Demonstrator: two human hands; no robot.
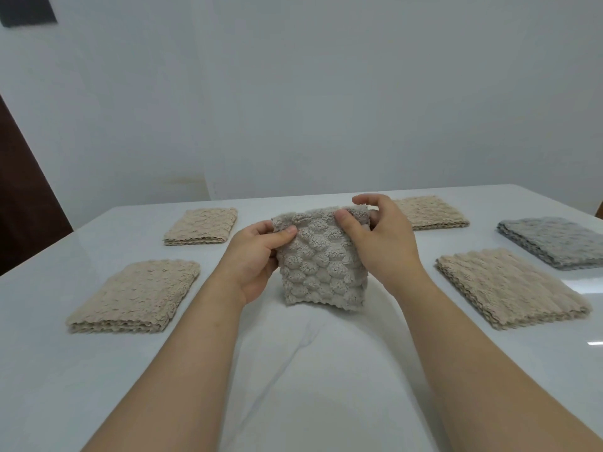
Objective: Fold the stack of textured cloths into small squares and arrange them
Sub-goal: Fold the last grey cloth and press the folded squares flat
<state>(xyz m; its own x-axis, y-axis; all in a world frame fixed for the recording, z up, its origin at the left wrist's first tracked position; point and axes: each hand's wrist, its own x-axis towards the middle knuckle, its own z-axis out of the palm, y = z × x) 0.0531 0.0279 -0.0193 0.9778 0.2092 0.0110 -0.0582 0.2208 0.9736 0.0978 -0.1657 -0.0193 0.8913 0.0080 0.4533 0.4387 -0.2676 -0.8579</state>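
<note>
Above the middle of the table, the left hand [257, 252] pinches the upper left corner of a folded grey-beige cloth [321, 259], thumb on the bubbly front. The right hand [381, 238] pinches the upper right corner, fingers curled over the top edge. Hanging upright between both hands, the cloth shows its zigzag lower edge just over the white table [326, 370].

Around it lie flat piles: a beige stack [137, 296] near left, another beige pile [202, 226] farther left, a third beige pile [430, 213] behind the right hand, a ribbed beige stack [509, 287] near right, and a grey stack [554, 241] far right. The glossy tabletop reflects light at its right side. Behind stands a plain pale wall [326, 93], with a dark brown panel [23, 190] at the left.
</note>
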